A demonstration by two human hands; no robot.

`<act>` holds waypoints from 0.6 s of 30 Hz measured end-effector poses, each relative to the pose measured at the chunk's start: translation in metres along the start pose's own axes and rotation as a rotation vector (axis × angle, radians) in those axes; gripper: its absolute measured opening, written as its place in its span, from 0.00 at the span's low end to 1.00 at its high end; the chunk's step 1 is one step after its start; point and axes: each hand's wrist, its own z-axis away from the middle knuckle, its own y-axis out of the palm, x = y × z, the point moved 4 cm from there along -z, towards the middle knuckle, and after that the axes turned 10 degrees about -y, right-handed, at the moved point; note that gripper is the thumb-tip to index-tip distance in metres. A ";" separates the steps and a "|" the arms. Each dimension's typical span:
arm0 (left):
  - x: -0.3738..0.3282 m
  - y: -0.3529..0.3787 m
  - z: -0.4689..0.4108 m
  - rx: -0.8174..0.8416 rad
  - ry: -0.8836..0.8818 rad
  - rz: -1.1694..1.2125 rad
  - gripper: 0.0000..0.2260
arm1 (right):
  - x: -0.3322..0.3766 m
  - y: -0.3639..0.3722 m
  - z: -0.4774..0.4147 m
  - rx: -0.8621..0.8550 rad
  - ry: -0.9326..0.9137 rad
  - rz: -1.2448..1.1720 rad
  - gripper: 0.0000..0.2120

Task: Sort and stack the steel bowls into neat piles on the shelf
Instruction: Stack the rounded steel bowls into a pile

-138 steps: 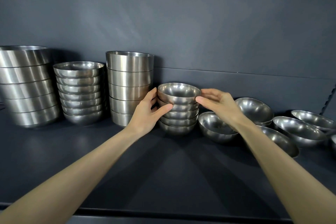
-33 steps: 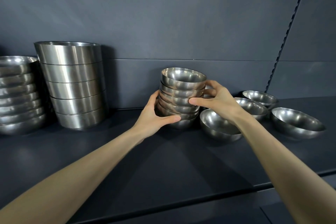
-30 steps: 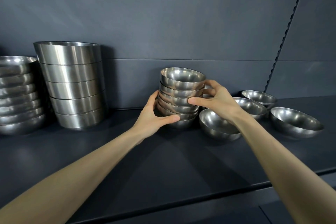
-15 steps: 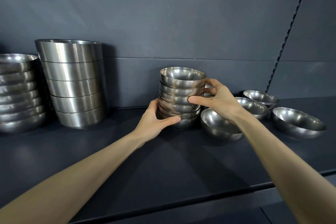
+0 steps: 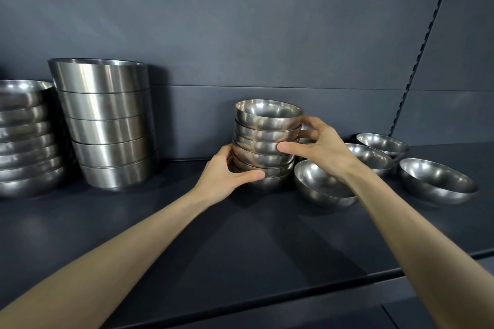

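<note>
As things stand on the dark shelf, the count runs as follows.

Stacked, far left: one pile of rounded bowls, nested, partly cut off by the frame edge.

Stacked, just beside it: one tall pile of straight-sided bowls, five visible, upright against the back panel.

In hand, centre: one pile of small bowls, about six, resting on the shelf, the upper ones sitting a little unevenly. The left hand grips it low down, thumb across the front of the bottom bowls, fingers wrapped behind. The right hand grips it higher, thumb pressed to the front of a middle bowl, fingers curled round the far side. By my judgement the pile is being squared up or shifted.

Unsorted, right: a near loose bowl just beside the pile, a far-right loose bowl, and two rear loose bowls behind.

Estimate: well past halfway, with four singles to gather.
</note>
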 end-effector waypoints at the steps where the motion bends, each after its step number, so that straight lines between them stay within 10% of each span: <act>1: -0.001 -0.001 0.000 -0.002 0.002 0.000 0.30 | 0.000 0.000 0.000 -0.002 0.000 0.003 0.21; 18: -0.004 -0.003 -0.002 0.039 -0.015 -0.013 0.32 | -0.003 0.000 -0.001 -0.010 0.043 0.028 0.30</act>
